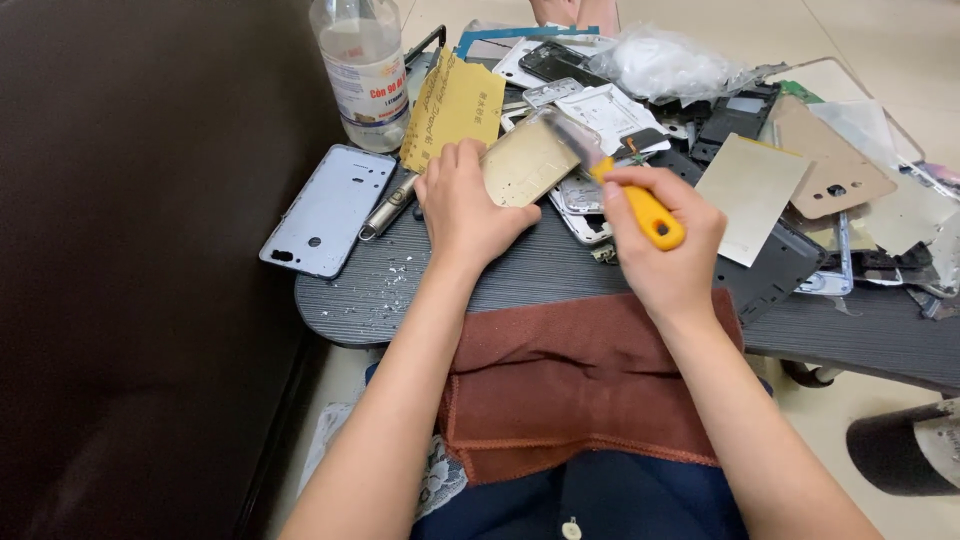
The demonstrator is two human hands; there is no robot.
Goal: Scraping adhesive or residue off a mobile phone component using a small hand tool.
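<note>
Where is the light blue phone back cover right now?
In the head view, the light blue phone back cover lies at the table's left edge, below the clear bottle and left of the left hand.

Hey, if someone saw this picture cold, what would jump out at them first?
Probably the right hand gripping a yellow-handled scraper against a gold panel, which the left hand pins down at the centre. Next, the heap of phone parts across the dark table, and the clear bottle at top left.
</note>
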